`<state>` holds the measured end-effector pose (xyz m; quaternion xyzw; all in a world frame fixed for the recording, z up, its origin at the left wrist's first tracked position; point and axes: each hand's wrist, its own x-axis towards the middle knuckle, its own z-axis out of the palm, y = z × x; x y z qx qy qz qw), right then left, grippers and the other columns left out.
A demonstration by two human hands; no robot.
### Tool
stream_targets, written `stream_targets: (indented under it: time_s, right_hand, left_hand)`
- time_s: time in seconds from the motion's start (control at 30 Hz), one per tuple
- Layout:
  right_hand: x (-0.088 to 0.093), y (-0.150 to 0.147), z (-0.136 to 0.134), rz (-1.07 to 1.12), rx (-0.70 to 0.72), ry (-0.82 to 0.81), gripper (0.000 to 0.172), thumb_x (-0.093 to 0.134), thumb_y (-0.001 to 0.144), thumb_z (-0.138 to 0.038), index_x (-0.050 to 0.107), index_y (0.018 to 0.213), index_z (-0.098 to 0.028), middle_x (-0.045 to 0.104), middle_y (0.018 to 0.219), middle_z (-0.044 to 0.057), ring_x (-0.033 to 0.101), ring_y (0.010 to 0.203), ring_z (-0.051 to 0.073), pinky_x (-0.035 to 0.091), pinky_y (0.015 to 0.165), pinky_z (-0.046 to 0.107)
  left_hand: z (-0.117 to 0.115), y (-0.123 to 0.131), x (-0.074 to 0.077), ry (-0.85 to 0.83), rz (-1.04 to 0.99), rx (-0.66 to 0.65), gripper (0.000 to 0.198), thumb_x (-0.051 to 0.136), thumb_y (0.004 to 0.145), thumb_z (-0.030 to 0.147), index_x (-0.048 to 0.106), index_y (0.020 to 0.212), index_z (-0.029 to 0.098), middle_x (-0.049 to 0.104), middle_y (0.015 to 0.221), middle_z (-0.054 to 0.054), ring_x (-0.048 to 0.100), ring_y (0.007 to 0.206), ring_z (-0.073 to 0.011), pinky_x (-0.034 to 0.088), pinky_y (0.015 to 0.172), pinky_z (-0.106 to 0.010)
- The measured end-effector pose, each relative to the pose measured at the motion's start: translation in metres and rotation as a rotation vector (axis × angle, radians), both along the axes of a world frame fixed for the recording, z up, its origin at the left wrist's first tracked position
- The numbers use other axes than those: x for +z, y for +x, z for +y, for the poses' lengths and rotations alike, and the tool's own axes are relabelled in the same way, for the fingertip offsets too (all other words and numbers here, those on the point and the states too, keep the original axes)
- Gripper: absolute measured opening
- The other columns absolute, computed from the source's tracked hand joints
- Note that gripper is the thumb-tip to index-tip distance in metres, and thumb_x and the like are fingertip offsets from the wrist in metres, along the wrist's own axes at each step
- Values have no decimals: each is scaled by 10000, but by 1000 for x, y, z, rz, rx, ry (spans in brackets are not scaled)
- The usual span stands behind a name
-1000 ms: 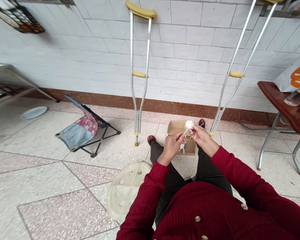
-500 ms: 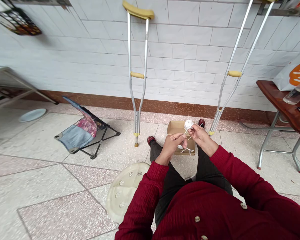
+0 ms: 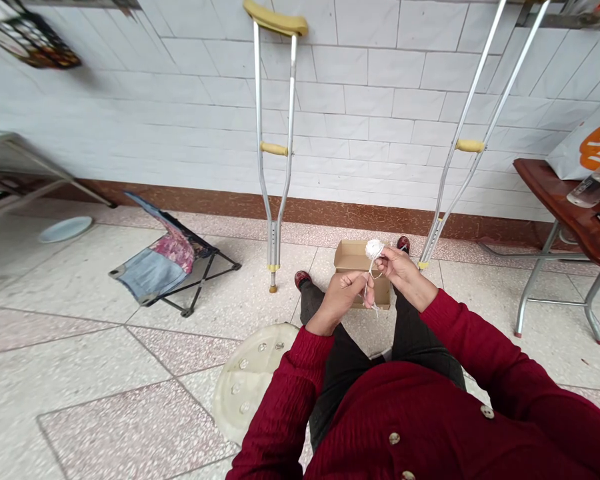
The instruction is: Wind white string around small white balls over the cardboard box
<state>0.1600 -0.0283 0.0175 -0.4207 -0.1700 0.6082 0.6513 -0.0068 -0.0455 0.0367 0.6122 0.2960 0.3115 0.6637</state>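
A small white ball of string point(image 3: 374, 249) is pinched at its right side by my right hand point(image 3: 399, 270). Its white strand point(image 3: 371, 267) runs down to my left hand point(image 3: 343, 293), whose thumb and fingers are closed on it. Loose string ends point(image 3: 375, 309) dangle beneath the left fingers. Behind and below both hands, an open cardboard box point(image 3: 353, 252) lies on the floor between my feet; my hands hide part of its inside.
Two metal crutches point(image 3: 275, 150) point(image 3: 470, 146) lean on the tiled wall. To the left stand a low folding chair point(image 3: 155, 270) and a plate point(image 3: 66, 229). A round pale stool top point(image 3: 250, 380) is by my left leg. A brown table point(image 3: 560, 193) holds a bag and a cup.
The ball has shifted slightly left and turned in my right hand. My left hand is a little lower, and the dangling string ends hang closer together.
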Motion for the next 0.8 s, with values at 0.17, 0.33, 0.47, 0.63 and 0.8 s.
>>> stream_targets:
  time_s: [0.17,0.33,0.47,0.63,0.8]
  right_hand:
    - [6,9,3,-48,-28,16,104,696,653,-153,613,716,-149,622,549,-11,518,429,64,380,371,142]
    - [16,10,0,-27,-45,39,135,710,624,-146,601,704,-155,623,548,-18,518,441,64,370,375,142]
    - [19,7,-2,-40,-48,35,128,707,599,-157,593,654,-160,608,527,-22,517,430,65,365,362,142]
    - [22,3,2,-198,-60,22,86,680,634,-166,612,686,-155,613,514,-6,526,414,81,394,355,160]
    - [27,-7,7,-373,-82,105,283,694,605,-175,667,885,-144,634,591,-26,551,436,93,448,394,192]
  left_hand:
    - [-1,-5,-2,-95,-44,-39,357,500,877,448,592,698,153,612,516,-23,533,424,-117,427,491,-237]
    - [2,-8,-36,-70,16,-87,335,494,866,428,598,699,157,640,567,-34,585,515,-143,474,604,-267]
    - [24,-17,-66,216,298,72,297,559,807,398,643,645,164,685,684,-46,641,697,-195,501,708,-296]
    - [43,-10,-50,289,200,343,380,690,722,264,655,1093,195,637,1202,-104,597,1097,-253,529,835,-337]
    - [30,30,-11,-53,-265,231,551,665,809,333,490,1316,206,536,1351,-128,624,1067,-235,576,766,-327]
